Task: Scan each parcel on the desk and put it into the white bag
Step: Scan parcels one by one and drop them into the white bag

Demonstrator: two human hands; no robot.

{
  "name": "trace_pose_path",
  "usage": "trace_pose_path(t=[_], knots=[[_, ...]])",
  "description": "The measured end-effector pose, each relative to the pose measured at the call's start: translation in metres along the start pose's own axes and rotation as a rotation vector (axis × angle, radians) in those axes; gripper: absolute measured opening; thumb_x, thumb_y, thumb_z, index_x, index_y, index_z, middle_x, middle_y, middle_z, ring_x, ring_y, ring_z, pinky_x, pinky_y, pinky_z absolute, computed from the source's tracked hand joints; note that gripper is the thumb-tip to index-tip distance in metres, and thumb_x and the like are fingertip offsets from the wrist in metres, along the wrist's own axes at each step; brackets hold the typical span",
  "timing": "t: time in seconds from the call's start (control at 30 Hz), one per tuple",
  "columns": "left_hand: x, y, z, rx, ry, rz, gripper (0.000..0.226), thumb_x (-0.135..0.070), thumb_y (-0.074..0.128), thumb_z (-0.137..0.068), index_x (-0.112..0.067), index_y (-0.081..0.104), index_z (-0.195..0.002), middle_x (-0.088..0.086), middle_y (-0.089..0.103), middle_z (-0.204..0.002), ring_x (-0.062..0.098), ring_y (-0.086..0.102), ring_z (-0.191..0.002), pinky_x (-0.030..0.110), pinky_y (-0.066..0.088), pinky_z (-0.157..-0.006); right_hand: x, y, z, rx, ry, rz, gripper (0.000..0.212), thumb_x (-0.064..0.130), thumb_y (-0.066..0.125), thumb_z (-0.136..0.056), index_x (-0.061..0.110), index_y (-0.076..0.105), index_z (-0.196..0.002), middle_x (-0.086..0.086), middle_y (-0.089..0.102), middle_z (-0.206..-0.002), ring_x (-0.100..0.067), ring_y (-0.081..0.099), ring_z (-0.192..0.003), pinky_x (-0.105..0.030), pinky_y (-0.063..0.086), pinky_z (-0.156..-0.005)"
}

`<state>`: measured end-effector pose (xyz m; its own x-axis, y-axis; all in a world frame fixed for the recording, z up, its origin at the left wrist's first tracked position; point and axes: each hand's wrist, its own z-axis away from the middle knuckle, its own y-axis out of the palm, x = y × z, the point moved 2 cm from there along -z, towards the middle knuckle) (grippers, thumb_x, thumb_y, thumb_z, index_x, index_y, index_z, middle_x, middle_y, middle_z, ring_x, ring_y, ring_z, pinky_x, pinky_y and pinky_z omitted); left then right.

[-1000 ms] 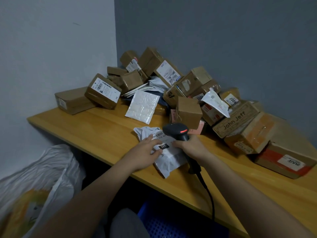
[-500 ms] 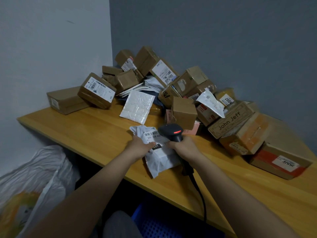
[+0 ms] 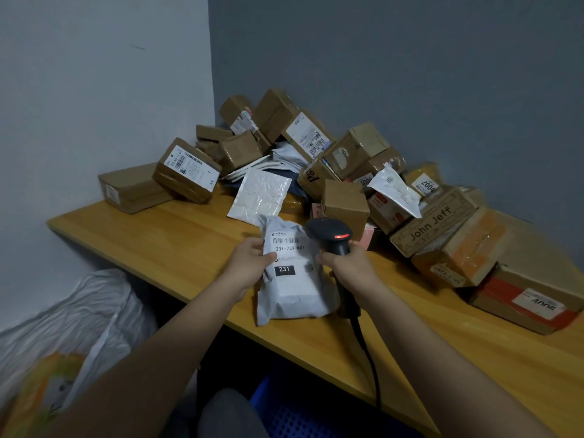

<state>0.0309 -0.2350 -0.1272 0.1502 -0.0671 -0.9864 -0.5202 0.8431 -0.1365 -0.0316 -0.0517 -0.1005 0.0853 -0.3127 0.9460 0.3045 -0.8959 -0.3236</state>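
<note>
At frame centre, left hand point(image 3: 249, 263) grips the parcel point(image 3: 292, 273), long axis running up-frame; right hand point(image 3: 346, 268) grips the scanner point(image 3: 331, 237), aimed at its label; white bag point(image 3: 79, 324) lies lower left, nearer the left hand.

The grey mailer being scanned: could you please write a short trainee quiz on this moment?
1. True or false: the left hand grips the grey poly mailer by its left edge.
2. What does the right hand hold? A) a cardboard box B) the black barcode scanner C) the white bag
3. Fill in: the big number on the mailer's black sticker reads ___.

Key
1. True; the thumb lies over the label.
2. B; its red light is lit and its cable hangs off the wooden desk.
3. 231.
</note>
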Motion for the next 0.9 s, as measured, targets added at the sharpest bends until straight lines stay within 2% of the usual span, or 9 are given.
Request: trace_pose_path(t=[0.07, 0.2, 0.27, 0.37, 0.43, 0.57, 0.67, 0.77, 0.9], knots=[[-0.008, -0.009, 0.006, 0.018, 0.042, 0.036, 0.028, -0.008, 0.061, -0.093, -0.013, 0.053, -0.119, 0.008, 0.068, -0.1, 0.02, 0.068, -0.083, 0.037, 0.057, -0.066, 0.011, -0.005, 0.001, -0.016, -0.025, -0.055, 0.012, 0.012, 0.072, -0.081, 0.01, 0.06, -0.085, -0.009, 0.057, -0.082, -0.023, 0.056, -0.076, -0.036, 0.045, -0.069], [-0.019, -0.022, 0.013, 0.005, 0.11, 0.107, 0.028, -0.007, 0.058, -0.095, -0.016, 0.051, -0.121, 0.005, 0.067, -0.099, 0.021, 0.068, -0.085, 0.042, 0.058, -0.077, 0.029, -0.002, -0.004, -0.048, -0.044, -0.112, 0.018, 0.015, 0.073, -0.082, 0.012, 0.062, -0.096, -0.007, 0.061, -0.086, -0.022, 0.058, -0.08, -0.032, 0.045, -0.069], [-0.021, -0.026, 0.016, 0.0, 0.13, 0.12, 0.028, -0.008, 0.056, -0.096, -0.017, 0.051, -0.121, 0.004, 0.067, -0.1, 0.02, 0.068, -0.086, 0.042, 0.058, -0.077, 0.033, 0.006, -0.005, -0.039, -0.044, -0.13, 0.024, 0.015, 0.074, -0.082, 0.01, 0.062, -0.102, -0.011, 0.064, -0.092, -0.026, 0.061, -0.086, -0.037, 0.051, -0.076], [-0.019, -0.03, 0.019, 0.007, 0.156, 0.125, 0.025, -0.008, 0.054, -0.097, -0.018, 0.053, -0.12, -0.001, 0.067, -0.096, 0.014, 0.068, -0.081, 0.032, 0.057, -0.067, 0.035, 0.019, -0.004, -0.06, -0.049, -0.151, 0.03, 0.013, 0.077, -0.08, 0.009, 0.061, -0.105, -0.008, 0.066, -0.097, -0.025, 0.063, -0.092, -0.042, 0.053, -0.085], [-0.017, -0.034, 0.021, 0.015, 0.156, 0.146, 0.023, -0.007, 0.053, -0.097, -0.019, 0.056, -0.116, -0.003, 0.067, -0.094, 0.012, 0.068, -0.079, 0.028, 0.056, -0.063, 0.037, 0.025, -0.003, -0.103, -0.051, -0.184, 0.03, 0.009, 0.078, -0.079, 0.012, 0.06, -0.103, -0.002, 0.065, -0.092, -0.019, 0.062, -0.085, -0.035, 0.051, -0.079], [-0.014, -0.042, 0.02, 0.008, 0.141, 0.168, 0.021, -0.018, 0.059, -0.095, -0.018, 0.06, -0.116, 0.002, 0.067, -0.099, 0.017, 0.067, -0.091, 0.032, 0.054, -0.075, 0.039, 0.033, -0.004, -0.148, -0.042, -0.198, 0.03, 0.006, 0.076, -0.077, 0.015, 0.059, -0.099, -0.003, 0.065, -0.092, -0.021, 0.062, -0.085, -0.037, 0.052, -0.077], [-0.015, -0.05, 0.018, -0.065, 0.162, 0.121, 0.001, -0.015, 0.063, -0.093, -0.015, 0.063, -0.094, -0.002, 0.062, -0.08, 0.014, 0.063, -0.077, 0.026, 0.048, -0.067, 0.045, 0.038, -0.004, -0.169, -0.057, -0.219, 0.029, 0.004, 0.074, -0.077, 0.014, 0.058, -0.098, -0.003, 0.064, -0.088, -0.02, 0.061, -0.08, -0.032, 0.049, -0.068], [-0.018, -0.062, 0.015, -0.133, 0.153, 0.063, 0.009, -0.014, 0.062, -0.093, -0.015, 0.06, -0.084, 0.0, 0.062, -0.081, 0.018, 0.062, -0.079, 0.03, 0.05, -0.069, 0.049, 0.035, -0.007, -0.206, -0.037, -0.218, 0.025, 0.002, 0.07, -0.078, 0.015, 0.056, -0.094, -0.008, 0.06, -0.085, -0.021, 0.055, -0.071, -0.032, 0.043, -0.062], [-0.019, -0.071, 0.016, -0.13, 0.134, 0.104, 0.002, -0.015, 0.061, -0.094, -0.013, 0.061, -0.093, 0.0, 0.063, -0.087, 0.023, 0.064, -0.09, 0.045, 0.054, -0.082, 0.055, 0.029, 0.001, -0.11, -0.032, -0.207, 0.024, 0.003, 0.07, -0.082, 0.009, 0.057, -0.102, -0.009, 0.061, -0.084, -0.015, 0.056, -0.063, -0.026, 0.047, -0.056]])
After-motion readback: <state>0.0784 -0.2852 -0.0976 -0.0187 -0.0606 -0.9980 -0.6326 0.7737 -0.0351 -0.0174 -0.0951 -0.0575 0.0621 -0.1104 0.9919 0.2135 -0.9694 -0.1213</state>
